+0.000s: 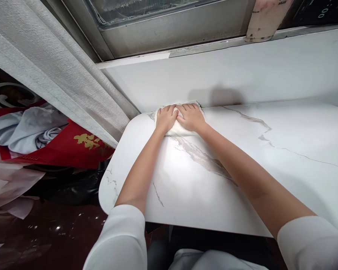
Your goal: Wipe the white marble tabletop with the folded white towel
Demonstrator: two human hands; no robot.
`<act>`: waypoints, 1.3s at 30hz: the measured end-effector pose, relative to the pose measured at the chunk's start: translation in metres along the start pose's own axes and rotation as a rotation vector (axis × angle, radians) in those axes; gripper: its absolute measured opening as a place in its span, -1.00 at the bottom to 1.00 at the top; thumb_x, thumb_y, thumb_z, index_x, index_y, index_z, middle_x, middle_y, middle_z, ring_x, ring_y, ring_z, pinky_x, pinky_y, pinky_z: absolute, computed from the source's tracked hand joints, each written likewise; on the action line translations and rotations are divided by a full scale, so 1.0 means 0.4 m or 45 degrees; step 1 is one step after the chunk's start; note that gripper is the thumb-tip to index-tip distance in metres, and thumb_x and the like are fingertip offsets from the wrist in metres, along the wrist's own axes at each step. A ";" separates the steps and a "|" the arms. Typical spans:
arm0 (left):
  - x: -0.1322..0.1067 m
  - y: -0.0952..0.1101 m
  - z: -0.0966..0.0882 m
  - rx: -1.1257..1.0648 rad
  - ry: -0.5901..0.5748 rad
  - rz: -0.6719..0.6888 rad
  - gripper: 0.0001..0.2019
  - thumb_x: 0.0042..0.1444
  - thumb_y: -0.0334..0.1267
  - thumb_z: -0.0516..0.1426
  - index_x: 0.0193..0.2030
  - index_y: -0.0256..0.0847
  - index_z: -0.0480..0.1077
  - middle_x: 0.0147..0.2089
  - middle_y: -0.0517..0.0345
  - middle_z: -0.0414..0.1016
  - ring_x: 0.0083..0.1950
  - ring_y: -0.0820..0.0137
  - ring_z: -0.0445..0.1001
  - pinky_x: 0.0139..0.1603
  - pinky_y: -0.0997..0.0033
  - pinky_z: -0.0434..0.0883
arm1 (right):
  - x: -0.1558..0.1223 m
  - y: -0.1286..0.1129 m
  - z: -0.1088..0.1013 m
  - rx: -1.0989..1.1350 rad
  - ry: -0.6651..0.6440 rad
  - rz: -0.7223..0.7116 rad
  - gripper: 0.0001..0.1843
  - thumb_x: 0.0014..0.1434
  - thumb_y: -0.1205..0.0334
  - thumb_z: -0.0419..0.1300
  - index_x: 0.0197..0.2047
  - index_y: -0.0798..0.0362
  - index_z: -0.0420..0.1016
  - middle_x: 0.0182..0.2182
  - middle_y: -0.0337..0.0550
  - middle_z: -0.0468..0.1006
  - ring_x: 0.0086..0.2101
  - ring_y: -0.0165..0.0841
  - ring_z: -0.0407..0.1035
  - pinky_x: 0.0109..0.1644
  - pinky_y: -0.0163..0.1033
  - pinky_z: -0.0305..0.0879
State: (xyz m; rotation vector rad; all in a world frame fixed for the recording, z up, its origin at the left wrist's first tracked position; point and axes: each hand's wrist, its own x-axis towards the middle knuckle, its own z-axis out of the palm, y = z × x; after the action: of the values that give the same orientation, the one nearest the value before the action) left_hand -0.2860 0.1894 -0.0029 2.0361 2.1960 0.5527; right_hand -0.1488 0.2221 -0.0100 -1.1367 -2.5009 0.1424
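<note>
A white cloth point(177, 129) lies at the far left corner of a white marble-patterned table point(242, 168), against the wall. My left hand point(166, 118) and my right hand point(190, 117) lie side by side on top of the cloth, fingers together and pressed flat onto it, pointing toward the wall. Most of the cloth is hidden under the hands; only its edges show. Both arms stretch forward across the tabletop in white sleeves.
A white wall point(242, 75) and a window frame point(171, 30) rise behind the table. A grey curtain point(53, 71) hangs at the left. On the dark floor at the left lie red fabric point(70, 148), grey cloth point(28, 129) and dark bags point(70, 187).
</note>
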 end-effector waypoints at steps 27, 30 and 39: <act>-0.602 0.284 -0.019 0.071 -0.029 0.080 -0.51 0.37 -0.23 -0.16 0.39 -0.25 0.14 0.43 -0.14 0.22 0.50 0.15 0.09 0.51 -0.17 -0.06 | -0.622 -0.121 -0.157 -0.269 0.068 -0.264 -0.36 0.38 0.13 -0.15 0.41 0.29 0.19 0.29 0.34 0.29 0.28 0.07 0.15 0.33 0.17 0.04; -0.624 0.310 -0.013 0.047 -0.030 0.126 -0.52 0.37 -0.23 -0.16 0.39 -0.20 0.12 0.43 -0.13 0.23 0.50 0.15 0.09 0.51 -0.19 -0.06 | -0.663 -0.117 -0.175 -0.263 0.052 -0.235 -0.35 0.37 0.13 -0.14 0.42 0.26 0.16 0.31 0.29 0.28 0.30 0.04 0.15 0.34 0.18 0.05; -0.588 0.356 0.003 -0.032 -0.127 0.164 -0.51 0.36 -0.22 -0.17 0.40 -0.20 0.12 0.44 -0.14 0.20 0.50 0.14 0.07 0.51 -0.22 -0.11 | -0.678 -0.072 -0.189 -0.263 0.003 -0.142 -0.32 0.34 0.11 -0.10 0.44 0.23 0.14 0.32 0.27 0.26 0.31 0.04 0.12 0.34 0.21 0.05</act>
State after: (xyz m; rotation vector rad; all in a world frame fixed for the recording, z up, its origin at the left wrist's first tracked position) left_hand -0.1268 -0.0346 0.0017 2.1541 2.0042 0.4772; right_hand 0.0218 -0.0035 -0.0159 -1.0692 -2.6168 -0.1511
